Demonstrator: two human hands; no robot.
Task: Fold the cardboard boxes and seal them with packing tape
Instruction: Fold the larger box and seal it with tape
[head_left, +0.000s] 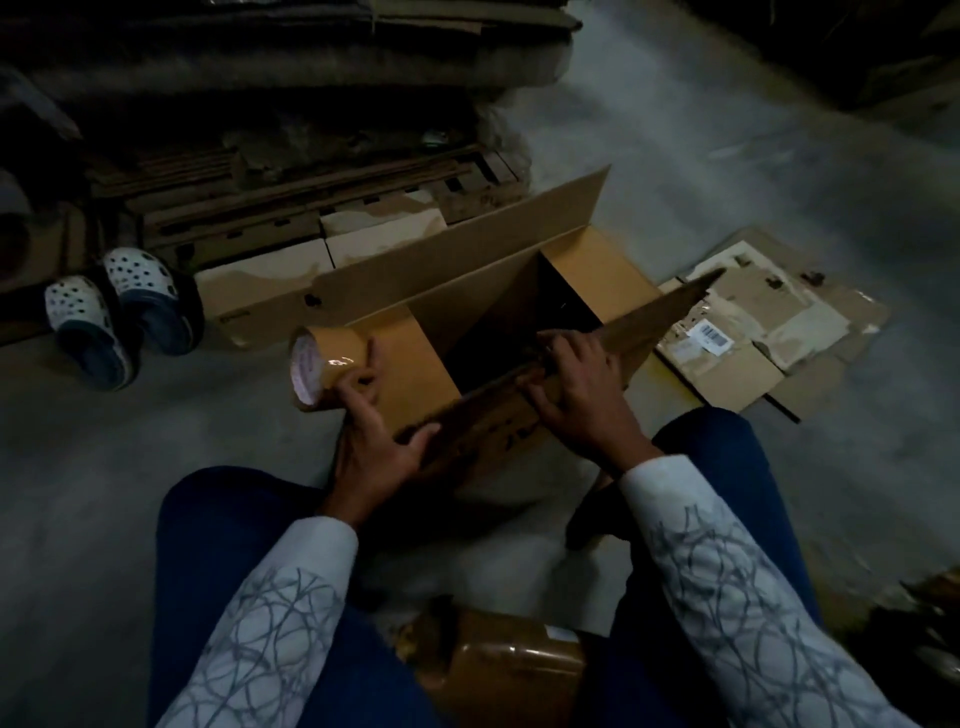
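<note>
Dim grey concrete floor (727, 130), dusty. Set on it between the knees: open cardboard box (467, 260), mouth up, long axis slanting from near-left to far-right, far flap upright, near flap tilted inward. Left hand (374, 452) at the box's left end, fingers curled round a roll of brown packing tape (324, 364). Right hand (576, 395) gripping the near flap's edge. Right of the box, flattened cardboard (769, 332); left of it, white clogs (119, 312).

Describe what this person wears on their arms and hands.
The left sleeve and right sleeve are long, white, plain at the cuffs, printed with tangled grey scribble lines. The left grip and right grip are ungloved hands.
</note>
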